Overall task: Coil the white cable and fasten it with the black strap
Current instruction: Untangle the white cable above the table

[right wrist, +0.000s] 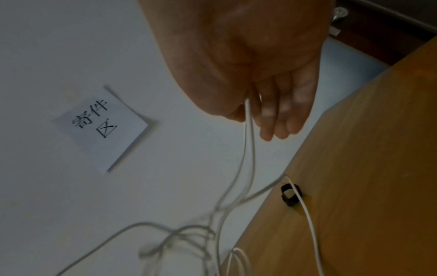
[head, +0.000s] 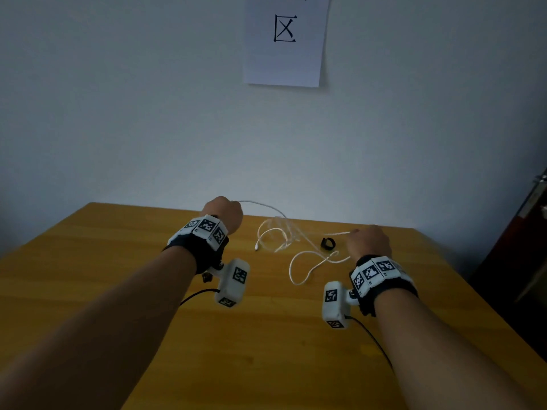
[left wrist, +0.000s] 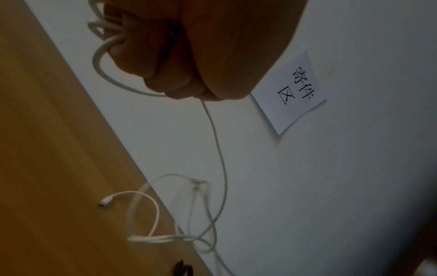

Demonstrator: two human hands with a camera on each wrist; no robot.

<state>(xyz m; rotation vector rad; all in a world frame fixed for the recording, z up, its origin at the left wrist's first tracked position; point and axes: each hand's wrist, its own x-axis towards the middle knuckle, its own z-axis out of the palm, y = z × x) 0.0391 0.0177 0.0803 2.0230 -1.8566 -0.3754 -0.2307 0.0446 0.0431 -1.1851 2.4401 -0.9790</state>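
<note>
A thin white cable lies in loose tangled loops on the wooden table, one plug end resting free. My left hand is raised at the table's far edge, fist closed round a few turns of the cable, and a strand hangs from it down to the tangle. My right hand pinches a cable strand between thumb and forefinger, its other fingers straight. The black strap, curled into a ring, sits on the table between the hands, just left of the right hand, also in the right wrist view.
A white paper sign with black characters hangs on the pale wall behind the table. A dark door or cabinet stands beyond the table's right edge. Black sensor leads trail from both wrist units over the near tabletop.
</note>
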